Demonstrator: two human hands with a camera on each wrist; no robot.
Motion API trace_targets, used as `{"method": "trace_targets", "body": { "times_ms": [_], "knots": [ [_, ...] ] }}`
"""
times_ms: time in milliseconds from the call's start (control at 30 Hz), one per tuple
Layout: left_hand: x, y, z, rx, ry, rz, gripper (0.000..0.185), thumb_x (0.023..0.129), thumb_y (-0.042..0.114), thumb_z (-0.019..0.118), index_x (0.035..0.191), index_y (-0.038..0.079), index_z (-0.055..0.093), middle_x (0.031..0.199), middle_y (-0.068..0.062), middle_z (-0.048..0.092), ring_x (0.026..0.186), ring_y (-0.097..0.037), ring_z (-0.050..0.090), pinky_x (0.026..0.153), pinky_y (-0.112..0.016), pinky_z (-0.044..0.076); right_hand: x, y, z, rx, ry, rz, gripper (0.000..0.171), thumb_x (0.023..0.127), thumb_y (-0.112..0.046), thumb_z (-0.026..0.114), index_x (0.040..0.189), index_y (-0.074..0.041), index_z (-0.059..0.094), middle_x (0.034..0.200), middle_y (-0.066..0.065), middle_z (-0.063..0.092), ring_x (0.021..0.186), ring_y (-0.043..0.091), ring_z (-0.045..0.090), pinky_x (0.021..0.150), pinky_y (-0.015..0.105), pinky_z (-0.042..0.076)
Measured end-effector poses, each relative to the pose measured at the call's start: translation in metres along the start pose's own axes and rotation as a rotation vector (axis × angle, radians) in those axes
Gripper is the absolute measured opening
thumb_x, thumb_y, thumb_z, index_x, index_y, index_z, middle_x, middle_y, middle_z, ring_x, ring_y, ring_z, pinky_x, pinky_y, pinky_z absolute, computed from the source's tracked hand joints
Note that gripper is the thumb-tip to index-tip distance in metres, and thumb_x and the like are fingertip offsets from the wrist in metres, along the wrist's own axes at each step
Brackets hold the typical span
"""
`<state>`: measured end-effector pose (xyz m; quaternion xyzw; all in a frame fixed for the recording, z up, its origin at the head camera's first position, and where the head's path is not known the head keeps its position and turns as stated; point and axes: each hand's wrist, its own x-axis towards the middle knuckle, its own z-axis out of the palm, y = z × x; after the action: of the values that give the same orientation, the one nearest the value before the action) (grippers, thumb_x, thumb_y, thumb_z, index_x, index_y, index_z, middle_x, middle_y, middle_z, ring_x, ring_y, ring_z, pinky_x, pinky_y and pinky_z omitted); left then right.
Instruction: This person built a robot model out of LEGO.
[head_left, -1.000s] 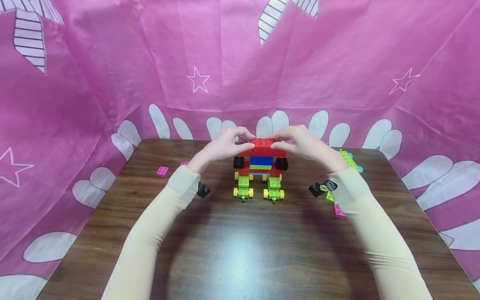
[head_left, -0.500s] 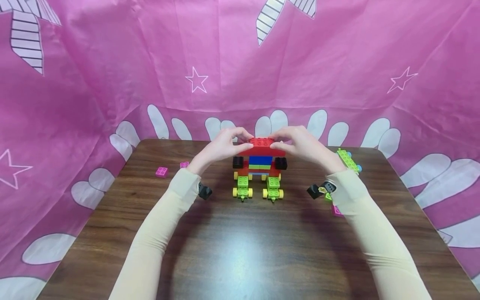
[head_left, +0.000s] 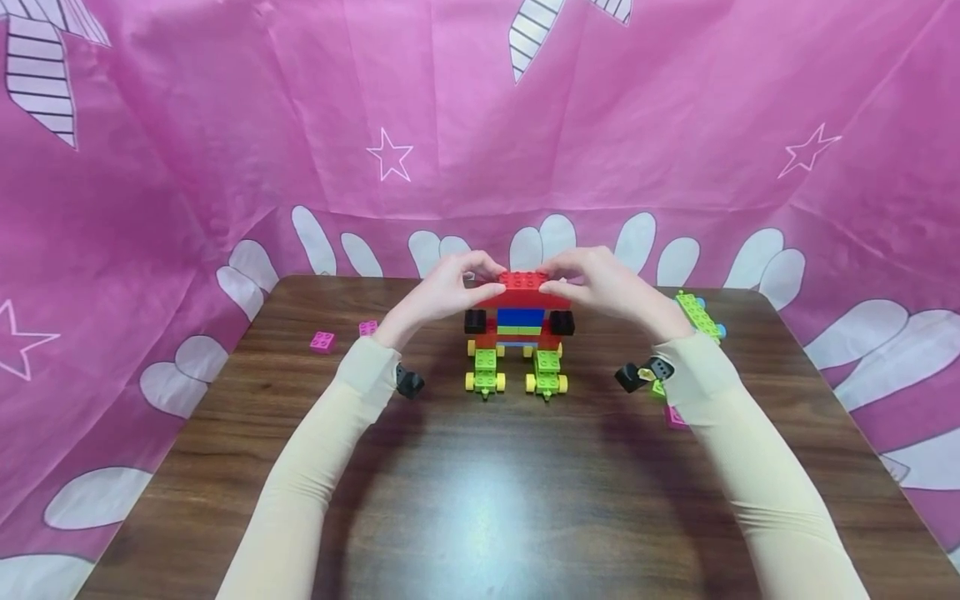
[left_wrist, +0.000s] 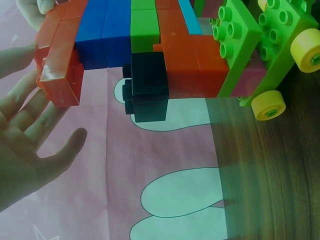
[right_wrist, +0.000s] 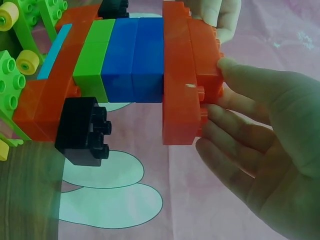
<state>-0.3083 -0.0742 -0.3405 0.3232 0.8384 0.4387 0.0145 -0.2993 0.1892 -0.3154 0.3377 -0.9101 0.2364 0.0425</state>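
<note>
Apparently mid-hold: the brick model (head_left: 521, 317) stood upright at the centre of the head view. The left hand (head_left: 444, 289) and right hand (head_left: 602, 287) were each clamped, thumb against fingers, on opposite ends of the top red brick (head_left: 522, 282). In the right wrist view this sat on a longer red brick (right_wrist: 176, 100); the seam looked close, though full seating could not be judged.

Technique, my judgement: even pressure from both ends, straight down along the stack, would serve best; a one-sided push could tip the tall column or roll the wheeled bases (head_left: 486, 361).

Materials: smooth, glossy, apparently hard plastic. Blue bricks (right_wrist: 133, 60) and lime bricks (right_wrist: 94, 60) formed a narrow waist; black blocks (right_wrist: 82, 131), squarish with round studs, jutted out either side. Yellow wheels (left_wrist: 268, 105) were short, rounded cylinders. The table (head_left: 480, 508) showed dark wood grain with a glare patch, lower centre. Small pink bricks (head_left: 322, 342) lay at the left of the frame, well apart from the model.
</note>
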Motion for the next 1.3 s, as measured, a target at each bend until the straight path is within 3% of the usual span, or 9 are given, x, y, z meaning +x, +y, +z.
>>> {"method": "trace_targets", "body": {
  "times_ms": [333, 633, 933, 1300],
  "knots": [
    [-0.0015, -0.0028, 0.0019, -0.04, 0.006, 0.004, 0.027, 0.093, 0.02, 0.068, 0.115, 0.004, 0.065, 0.115, -0.013, 0.069, 0.109, -0.025, 0.065, 0.105, -0.048, 0.05, 0.0001, -0.0061, 0.0012, -0.018, -0.003, 0.041, 0.035, 0.091, -0.023, 0.072, 0.123, -0.009, 0.07, 0.111, 0.009, 0.075, 0.103, 0.023, 0.069, 0.093, 0.044, 0.057],
    [-0.003, 0.0004, -0.0001, -0.044, -0.006, -0.006, 0.028, 0.093, 0.017, 0.068, 0.116, 0.002, 0.064, 0.116, -0.014, 0.069, 0.109, -0.026, 0.065, 0.105, -0.046, 0.051, 0.0003, -0.0087, 0.0023, -0.032, 0.01, 0.011, 0.033, 0.091, -0.023, 0.072, 0.12, -0.007, 0.071, 0.108, 0.009, 0.076, 0.102, 0.024, 0.071, 0.093, 0.044, 0.057],
    [-0.0007, -0.0015, 0.0037, 0.029, -0.016, 0.005, 0.035, 0.096, 0.022, 0.064, 0.126, 0.004, 0.061, 0.12, -0.012, 0.068, 0.112, -0.024, 0.064, 0.104, -0.039, 0.051, -0.0018, -0.0077, 0.0017, -0.051, 0.02, 0.015, 0.031, 0.092, -0.022, 0.071, 0.12, -0.007, 0.071, 0.108, 0.01, 0.075, 0.102, 0.025, 0.071, 0.093, 0.045, 0.057],
    [-0.0073, -0.0034, 0.0073, -0.008, 0.025, -0.039, 0.035, 0.097, 0.026, 0.064, 0.127, 0.007, 0.062, 0.119, -0.008, 0.068, 0.111, -0.021, 0.061, 0.105, -0.038, 0.049, -0.0016, -0.0079, 0.005, -0.079, 0.036, -0.031, 0.028, 0.093, -0.021, 0.069, 0.118, -0.007, 0.071, 0.104, 0.009, 0.075, 0.098, 0.024, 0.07, 0.091, 0.045, 0.057]
  ]
}}
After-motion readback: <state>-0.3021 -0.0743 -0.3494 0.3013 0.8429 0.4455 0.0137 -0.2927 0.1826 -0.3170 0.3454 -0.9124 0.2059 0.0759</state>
